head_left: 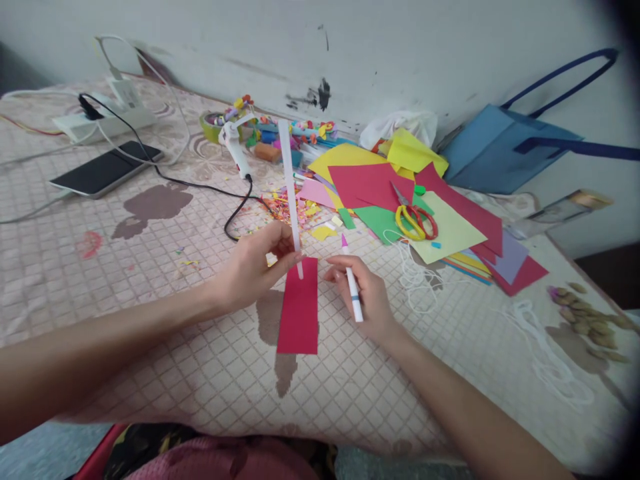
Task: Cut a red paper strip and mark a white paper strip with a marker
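Note:
My left hand (263, 263) pinches a long, narrow white strip (289, 173) between thumb and fingers. The strip stands up and away from me, its lower end over a red paper rectangle (299, 320) lying flat on the patterned tablecloth. Whether that end touches the paper, I cannot tell. To the right of the paper, my right hand (367, 293) holds a white marker (354, 293) with a pink end pointing away from me. The marker is apart from the paper.
Scissors (415, 220) lie on coloured paper sheets (360, 187), with white string (415, 280) in front. Behind are a glue gun (236, 150), paper scraps (293, 207) and a blue bag (505, 150). A phone (105, 167) and power strip (100, 123) sit far left.

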{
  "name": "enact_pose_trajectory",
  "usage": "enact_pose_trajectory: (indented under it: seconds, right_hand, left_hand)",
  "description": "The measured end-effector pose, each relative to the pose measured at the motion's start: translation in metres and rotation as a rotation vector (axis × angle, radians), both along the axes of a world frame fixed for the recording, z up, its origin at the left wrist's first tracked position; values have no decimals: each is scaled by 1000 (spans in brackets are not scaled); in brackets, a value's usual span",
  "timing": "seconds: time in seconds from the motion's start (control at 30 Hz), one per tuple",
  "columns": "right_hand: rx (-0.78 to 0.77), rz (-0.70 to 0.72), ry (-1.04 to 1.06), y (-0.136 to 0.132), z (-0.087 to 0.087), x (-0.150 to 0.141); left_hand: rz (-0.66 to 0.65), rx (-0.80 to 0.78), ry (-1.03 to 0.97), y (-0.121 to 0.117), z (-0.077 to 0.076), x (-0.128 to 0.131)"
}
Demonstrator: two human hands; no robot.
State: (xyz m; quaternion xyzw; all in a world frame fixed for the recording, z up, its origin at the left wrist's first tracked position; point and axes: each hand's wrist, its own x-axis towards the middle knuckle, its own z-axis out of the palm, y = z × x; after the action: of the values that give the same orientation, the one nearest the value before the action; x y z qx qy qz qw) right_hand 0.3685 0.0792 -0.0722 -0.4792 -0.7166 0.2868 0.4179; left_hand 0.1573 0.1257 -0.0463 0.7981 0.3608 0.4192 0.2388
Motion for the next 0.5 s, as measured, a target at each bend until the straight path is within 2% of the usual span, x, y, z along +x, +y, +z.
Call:
enact_pose_trajectory:
  seconds: [0.3,0.5]
  right_hand:
    - [5,-23,-34,-4,1,0]
    - [90,47,-122,-14,-1,3]
  left_hand:
    - [5,10,2,2,-3,3]
    - [-1,12,7,2,-6,2]
